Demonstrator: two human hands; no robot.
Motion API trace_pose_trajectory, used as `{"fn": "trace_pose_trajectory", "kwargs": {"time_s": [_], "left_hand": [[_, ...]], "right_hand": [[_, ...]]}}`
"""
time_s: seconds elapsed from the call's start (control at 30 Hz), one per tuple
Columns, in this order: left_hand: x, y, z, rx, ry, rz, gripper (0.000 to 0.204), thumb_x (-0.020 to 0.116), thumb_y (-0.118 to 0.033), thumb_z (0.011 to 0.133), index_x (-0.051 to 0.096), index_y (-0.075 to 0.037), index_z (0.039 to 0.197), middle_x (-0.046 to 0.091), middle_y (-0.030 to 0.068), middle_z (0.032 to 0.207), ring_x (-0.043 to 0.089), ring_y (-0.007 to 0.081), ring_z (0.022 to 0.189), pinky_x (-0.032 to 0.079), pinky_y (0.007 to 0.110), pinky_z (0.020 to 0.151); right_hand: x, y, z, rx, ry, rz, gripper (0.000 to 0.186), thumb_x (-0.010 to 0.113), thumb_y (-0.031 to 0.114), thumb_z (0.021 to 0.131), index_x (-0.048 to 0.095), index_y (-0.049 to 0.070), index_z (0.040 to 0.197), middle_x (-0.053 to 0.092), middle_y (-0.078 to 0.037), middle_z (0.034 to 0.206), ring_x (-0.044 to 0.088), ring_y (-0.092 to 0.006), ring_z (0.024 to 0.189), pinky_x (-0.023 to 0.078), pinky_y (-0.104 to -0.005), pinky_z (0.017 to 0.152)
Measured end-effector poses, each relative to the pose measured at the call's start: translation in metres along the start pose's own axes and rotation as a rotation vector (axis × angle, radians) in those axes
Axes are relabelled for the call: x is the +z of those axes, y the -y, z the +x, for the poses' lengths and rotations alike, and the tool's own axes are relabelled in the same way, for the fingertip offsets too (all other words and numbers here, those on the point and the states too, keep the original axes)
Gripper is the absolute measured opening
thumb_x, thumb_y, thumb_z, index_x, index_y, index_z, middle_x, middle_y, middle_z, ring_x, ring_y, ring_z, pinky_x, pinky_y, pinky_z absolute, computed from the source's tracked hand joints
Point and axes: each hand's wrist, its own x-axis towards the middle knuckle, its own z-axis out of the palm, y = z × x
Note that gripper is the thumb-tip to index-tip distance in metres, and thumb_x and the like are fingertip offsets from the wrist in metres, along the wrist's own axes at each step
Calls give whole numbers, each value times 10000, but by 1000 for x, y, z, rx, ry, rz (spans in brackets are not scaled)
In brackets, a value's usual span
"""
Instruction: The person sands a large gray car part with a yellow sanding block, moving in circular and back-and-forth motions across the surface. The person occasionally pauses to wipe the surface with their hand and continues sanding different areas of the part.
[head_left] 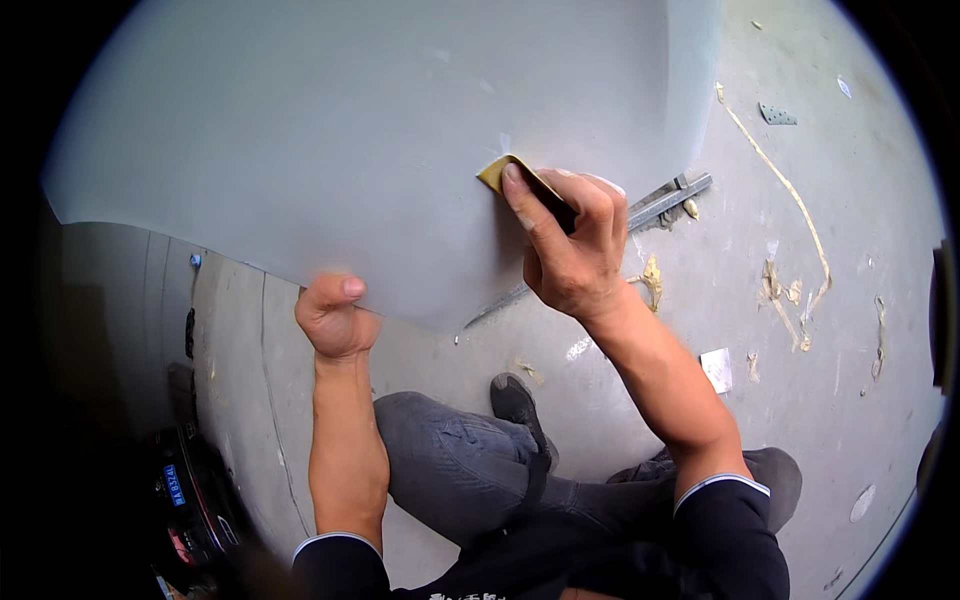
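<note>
A large pale grey, smooth panel (300,120) fills the upper left of the head view. My left hand (335,318) grips its lower edge, thumb on the top face and the other fingers hidden underneath. My right hand (575,240) holds a strip of sandpaper (495,173), yellow on one face and dark along its side, against the panel right of its middle. My thumb presses on the yellow face. Whether the strip is wrapped round a block, I cannot tell.
Below the panel's right end lies a metal bar (671,203). Tape scraps (795,300) and a white paper square (716,370) litter the concrete floor (840,200). My bent knees are beneath me. At lower left stands a dark car (200,500) with a blue plate.
</note>
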Motion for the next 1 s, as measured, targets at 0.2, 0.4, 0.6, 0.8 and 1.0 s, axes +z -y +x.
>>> {"fn": "trace_pose_trajectory", "kwargs": {"time_s": [0.2, 0.4, 0.6, 0.8, 1.0], "left_hand": [[-30, -3, 0, -138, 254, -95, 714, 622, -71, 748, 580, 36, 1453, 684, 167, 1382, 644, 376, 1317, 518, 523, 1155], [-9, 6, 2, 4, 30, -32, 709, 625, -67, 746, 588, 49, 1443, 691, 167, 1370, 650, 374, 1301, 519, 514, 1153], [-20, 2, -1, -66, 74, -12, 729, 622, -53, 739, 583, 26, 1463, 680, 157, 1393, 647, 361, 1296, 509, 504, 1165], [-29, 7, 3, -47, 42, -59, 705, 628, -56, 747, 598, 37, 1445, 685, 168, 1389, 646, 365, 1307, 510, 508, 1167], [-20, 0, 1, -61, 40, -5, 730, 632, -56, 743, 591, 33, 1467, 684, 163, 1399, 635, 371, 1337, 498, 513, 1190]], "right_hand": [[1, 11, 75, -39, 2, -53, 468, 681, 174, 884, 777, 174, 1342, 624, -18, 1217, 586, -238, 1044, 469, -370, 887], [-10, -7, 10, -14, 19, -97, 470, 729, 102, 860, 811, 173, 1318, 633, -21, 1206, 584, -221, 1037, 490, -364, 884], [-3, 0, 62, -52, 22, -87, 466, 668, 136, 892, 774, 175, 1344, 607, -31, 1223, 595, -238, 1067, 472, -373, 906], [-10, -7, 45, -28, 13, -110, 497, 685, 129, 871, 763, 164, 1361, 613, -41, 1224, 590, -246, 1066, 469, -372, 894], [-6, -12, 45, -39, 22, -62, 448, 667, 159, 918, 771, 179, 1353, 594, -30, 1236, 585, -226, 1064, 466, -356, 882]]}}
